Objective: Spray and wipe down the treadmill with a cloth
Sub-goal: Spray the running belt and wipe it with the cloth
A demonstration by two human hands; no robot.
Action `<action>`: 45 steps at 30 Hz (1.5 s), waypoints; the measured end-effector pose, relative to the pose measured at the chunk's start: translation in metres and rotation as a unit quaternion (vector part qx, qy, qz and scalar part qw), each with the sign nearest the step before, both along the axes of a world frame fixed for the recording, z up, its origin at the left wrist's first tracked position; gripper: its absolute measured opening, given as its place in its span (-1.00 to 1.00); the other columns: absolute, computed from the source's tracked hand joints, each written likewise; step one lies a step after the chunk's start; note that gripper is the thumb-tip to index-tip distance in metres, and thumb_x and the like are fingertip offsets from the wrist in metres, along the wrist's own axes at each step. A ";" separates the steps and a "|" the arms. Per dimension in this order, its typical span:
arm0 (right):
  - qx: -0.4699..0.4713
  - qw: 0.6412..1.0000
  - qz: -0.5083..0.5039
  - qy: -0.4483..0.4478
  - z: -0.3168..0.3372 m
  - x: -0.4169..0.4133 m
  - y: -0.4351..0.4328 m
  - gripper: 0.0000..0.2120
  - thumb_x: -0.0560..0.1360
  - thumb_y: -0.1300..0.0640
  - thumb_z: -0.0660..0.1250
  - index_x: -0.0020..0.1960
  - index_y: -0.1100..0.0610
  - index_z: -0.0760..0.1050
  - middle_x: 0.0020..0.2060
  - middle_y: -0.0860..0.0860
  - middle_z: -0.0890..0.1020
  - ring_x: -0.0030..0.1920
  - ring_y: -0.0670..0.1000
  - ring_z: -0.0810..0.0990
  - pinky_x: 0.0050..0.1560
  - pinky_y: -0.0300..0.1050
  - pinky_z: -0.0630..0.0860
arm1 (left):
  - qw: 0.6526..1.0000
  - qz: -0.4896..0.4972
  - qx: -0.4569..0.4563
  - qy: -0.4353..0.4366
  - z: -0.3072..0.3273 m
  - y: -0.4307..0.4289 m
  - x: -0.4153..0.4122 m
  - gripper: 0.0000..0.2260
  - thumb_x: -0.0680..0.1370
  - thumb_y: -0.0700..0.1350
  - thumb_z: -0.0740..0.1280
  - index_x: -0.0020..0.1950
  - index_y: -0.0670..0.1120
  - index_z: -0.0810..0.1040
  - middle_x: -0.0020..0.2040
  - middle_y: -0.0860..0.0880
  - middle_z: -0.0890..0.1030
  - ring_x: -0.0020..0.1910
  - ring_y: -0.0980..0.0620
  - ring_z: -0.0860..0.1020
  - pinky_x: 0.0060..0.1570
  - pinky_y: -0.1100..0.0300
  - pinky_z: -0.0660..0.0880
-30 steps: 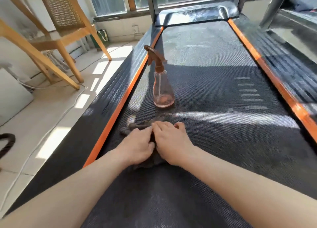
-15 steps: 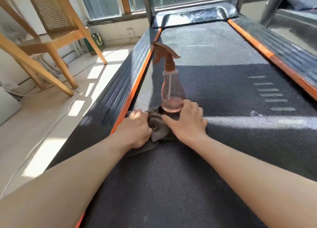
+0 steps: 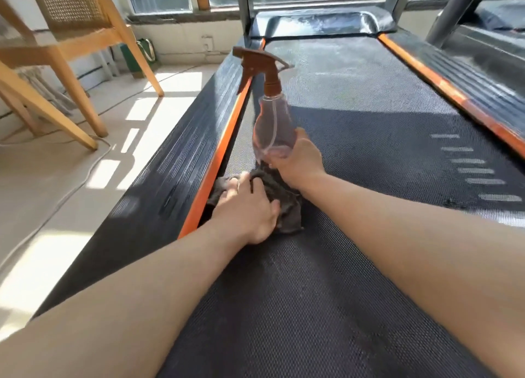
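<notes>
1. The job looks like it is partway through. The left hand [image 3: 244, 207] lies on top of the cloth [image 3: 288, 207], fingers laid over it, and presses it down.
2. The cloth sits on the treadmill [image 3: 355, 264] belt, right beside the orange stripe [image 3: 216, 161] on the left edge.
3. The right hand [image 3: 298, 158] is curled round the fat bottom of the spray bottle [image 3: 272, 127]. The bottle stands up just past the cloth. Whether it touches the belt is hard to tell.
4. No finger is on the trigger, so more spraying probably comes next.
5. The far end of the belt looks pale in the sun. That could be dust or wet spray; the picture does not say which.
6. Most of the belt and the two side rails likely need wiping.
7. The cloth is dark, soft and crumpled.
8. The bottle is clear pinkish plastic, shaped like a pear, with a brown top. It looks almost empty.
9. The belt is black and bumpy, like a fine net.
10. The side rails have thin ridges.
11. A wooden chair [image 3: 71, 36] stands on the floor to the left.
</notes>
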State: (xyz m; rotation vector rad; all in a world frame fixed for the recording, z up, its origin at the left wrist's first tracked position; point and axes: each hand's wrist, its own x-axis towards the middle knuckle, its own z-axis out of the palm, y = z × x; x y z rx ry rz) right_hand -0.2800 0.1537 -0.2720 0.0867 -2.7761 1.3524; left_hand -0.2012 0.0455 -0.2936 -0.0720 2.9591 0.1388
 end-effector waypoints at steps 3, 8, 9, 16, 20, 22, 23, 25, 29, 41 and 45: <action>0.081 0.996 0.036 0.017 -0.006 0.012 0.008 -0.47 0.48 0.25 0.31 0.44 0.16 0.31 0.29 0.16 0.52 0.32 0.19 0.47 0.33 -0.02 0.40 | 0.999 0.043 0.027 0.016 -0.002 -0.003 -0.023 -0.36 0.64 0.20 -0.02 0.59 -0.15 -0.07 0.60 -0.18 -0.07 0.56 -0.21 -0.11 0.51 -0.12 -0.07; 0.199 0.973 0.101 0.053 -0.006 0.035 0.056 -0.46 0.53 0.22 0.19 0.47 -0.12 0.36 0.40 -0.05 0.47 0.41 0.10 0.35 0.35 0.18 0.29 | 1.000 0.001 0.005 0.018 -0.012 0.010 -0.021 -0.38 0.64 0.18 -0.04 0.58 -0.15 0.02 0.59 -0.20 -0.06 0.56 -0.23 -0.06 0.51 -0.14 -0.04; 0.196 0.972 0.113 0.060 -0.003 0.038 0.064 -0.48 0.54 0.22 0.18 0.44 -0.15 0.39 0.38 -0.08 0.49 0.40 0.09 0.36 0.33 0.17 0.29 | 0.999 -0.030 -0.018 0.025 -0.012 0.020 -0.016 -0.40 0.64 0.17 -0.03 0.58 -0.16 0.04 0.59 -0.22 -0.05 0.56 -0.23 -0.05 0.51 -0.13 -0.03; 0.417 0.899 0.134 0.005 0.020 0.046 0.147 -0.81 0.54 0.09 0.21 0.10 0.10 0.50 0.19 0.08 0.56 0.24 0.21 0.44 0.17 0.08 0.40 | 0.982 -0.177 0.044 0.042 -0.007 0.169 -0.006 -0.45 0.62 0.17 -0.02 0.60 0.07 0.02 0.59 -0.06 0.12 0.55 -0.13 0.03 0.51 -0.13 0.01; 0.444 0.890 0.092 -0.051 0.028 0.045 0.227 -0.90 0.53 0.20 0.21 0.02 0.13 0.46 0.14 0.17 0.59 0.17 0.23 0.55 -0.05 -0.06 0.38 | 0.975 -0.221 0.035 -0.005 -0.007 0.253 -0.012 -0.44 0.64 0.17 -0.08 0.61 0.04 -0.06 0.62 0.00 -0.05 0.58 -0.03 -0.15 0.50 -0.08 -0.18; 0.416 0.905 0.075 -0.044 0.023 0.043 0.246 -0.88 0.54 0.19 0.19 0.04 0.15 0.46 0.16 0.17 0.59 0.18 0.23 0.54 -0.02 -0.07 0.38 | 0.975 -0.219 0.042 -0.001 -0.004 0.265 -0.012 -0.44 0.64 0.13 -0.06 0.61 0.01 -0.09 0.62 -0.01 -0.08 0.58 -0.01 -0.16 0.50 -0.06 -0.17; 0.394 0.915 0.073 -0.035 0.018 0.041 0.248 -0.84 0.55 0.18 0.18 0.08 0.15 0.47 0.19 0.16 0.59 0.21 0.23 0.53 0.03 -0.06 0.39 | 0.976 -0.215 0.038 0.011 -0.003 0.262 -0.012 -0.44 0.64 0.10 -0.04 0.61 -0.01 -0.07 0.62 -0.02 -0.05 0.58 -0.02 -0.12 0.51 -0.06 -0.12; 0.336 0.937 0.097 -0.024 0.005 0.035 0.237 -0.66 0.58 0.18 0.13 0.33 0.14 0.42 0.30 0.13 0.55 0.33 0.19 0.46 0.28 -0.02 0.34 | 0.978 -0.207 0.010 0.030 -0.001 0.244 -0.008 -0.44 0.64 0.08 0.00 0.61 -0.05 -0.04 0.61 -0.06 0.02 0.58 -0.04 -0.05 0.51 -0.07 0.00; 0.246 0.951 0.189 -0.007 -0.019 0.038 0.186 -0.50 0.65 0.06 0.01 0.58 0.09 0.13 0.53 0.18 0.26 0.55 0.12 0.15 0.54 0.01 0.03 | 0.985 -0.161 -0.058 0.008 0.002 0.178 -0.003 -0.38 0.63 0.10 0.05 0.61 -0.06 -0.12 0.61 -0.09 0.00 0.58 -0.08 -0.01 0.50 -0.08 0.10; 0.454 0.874 0.156 0.079 -0.022 0.063 0.211 -0.48 0.68 0.03 -0.06 0.58 0.20 0.07 0.59 0.10 0.13 0.57 0.06 0.09 0.49 0.16 0.02 | 0.994 -0.085 -0.050 0.039 -0.007 0.167 -0.012 -0.42 0.63 0.16 0.00 0.58 -0.11 0.07 0.61 -0.11 0.03 0.58 -0.12 -0.01 0.51 -0.09 0.05; 0.548 0.832 0.084 0.026 -0.011 0.054 0.275 -0.54 0.66 0.09 -0.04 0.54 0.15 0.20 0.54 0.06 0.24 0.50 0.10 0.15 0.32 0.19 0.16 | 0.992 -0.128 -0.014 0.011 -0.003 0.246 -0.023 -0.41 0.63 0.19 -0.02 0.60 -0.03 -0.05 0.62 -0.03 -0.11 0.58 -0.05 -0.15 0.53 -0.10 -0.11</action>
